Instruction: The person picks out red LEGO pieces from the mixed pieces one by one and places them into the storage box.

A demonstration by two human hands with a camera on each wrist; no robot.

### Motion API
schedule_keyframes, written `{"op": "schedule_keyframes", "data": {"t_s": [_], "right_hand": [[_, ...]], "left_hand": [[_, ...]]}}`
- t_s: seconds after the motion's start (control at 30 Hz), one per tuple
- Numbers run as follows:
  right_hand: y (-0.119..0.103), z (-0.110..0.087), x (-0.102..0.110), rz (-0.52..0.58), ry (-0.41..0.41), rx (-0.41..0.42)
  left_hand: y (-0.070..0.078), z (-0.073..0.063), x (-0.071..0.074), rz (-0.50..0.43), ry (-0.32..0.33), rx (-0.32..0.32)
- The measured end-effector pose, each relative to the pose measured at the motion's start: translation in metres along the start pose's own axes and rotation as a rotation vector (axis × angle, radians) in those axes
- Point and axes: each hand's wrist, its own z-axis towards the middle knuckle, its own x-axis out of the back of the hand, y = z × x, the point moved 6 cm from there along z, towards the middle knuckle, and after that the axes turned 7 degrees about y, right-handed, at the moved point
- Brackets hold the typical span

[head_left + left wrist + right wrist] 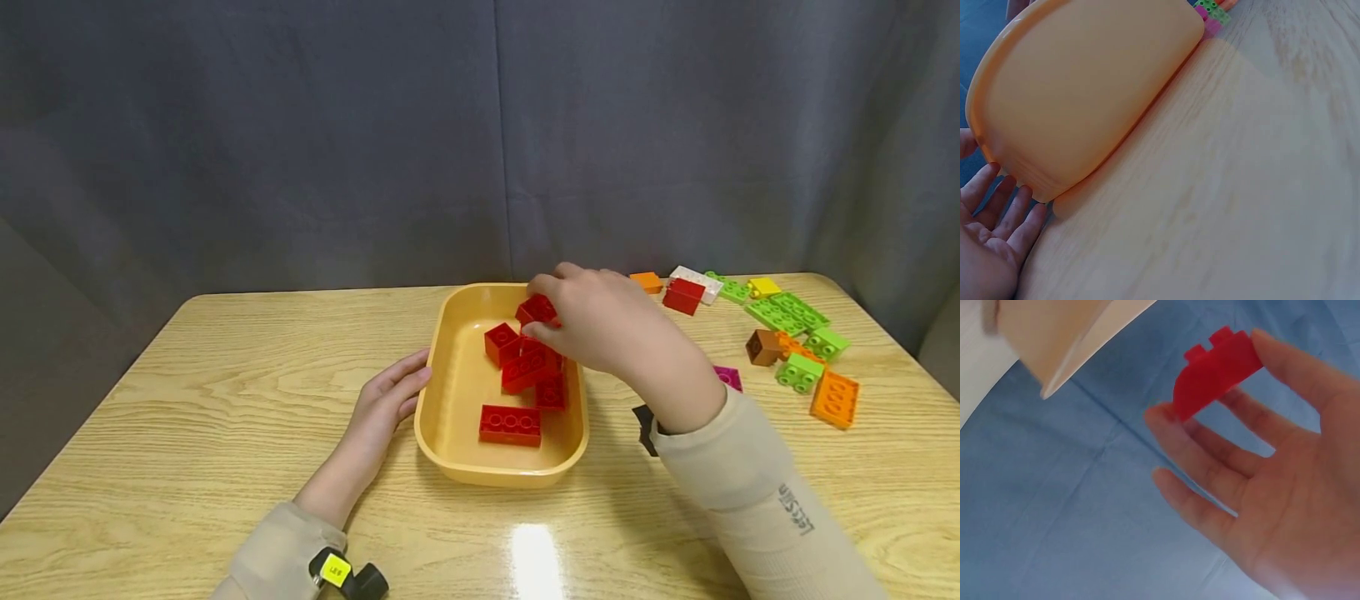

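A yellow-orange tray stands mid-table with several red toy bricks in it. One long red brick lies apart near the tray's front; others heap toward its back right. Fingertips of my left hand rest against the tray's left wall, fingers fairly straight in the left wrist view. Over the tray's back right, my right hand pinches a red building brick between thumb and fingertips. That brick has a rounded end and two studs showing in the right wrist view.
On the right lie loose bricks: a red one, a white one, green plates, a brown brick and an orange plate. A magenta brick and a black piece sit partly behind my right arm. A dark curtain hangs behind.
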Motion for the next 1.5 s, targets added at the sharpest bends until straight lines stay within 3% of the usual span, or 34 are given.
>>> {"op": "schedule_keyframes", "data": {"t_s": [0.17,0.4,1.07,1.5], "right_hand": [[-0.01,-0.002,-0.004,0.065,-0.071,0.021],[-0.021,-0.002,-0.01,0.094,-0.097,0.075],[-0.033,-0.001,-0.03,0.067,-0.188,0.121],[-0.036,-0.005,-0.04,0.045,-0.288,0.139]], "left_hand": [[0.0,0.0,0.0,0.001,-0.007,0.002],[-0.001,0.0,0.0,-0.005,-0.011,0.002],[0.0,0.0,0.002,0.002,-0.003,0.001],[0.0,0.0,0.001,-0.005,-0.009,-0.004]]}}
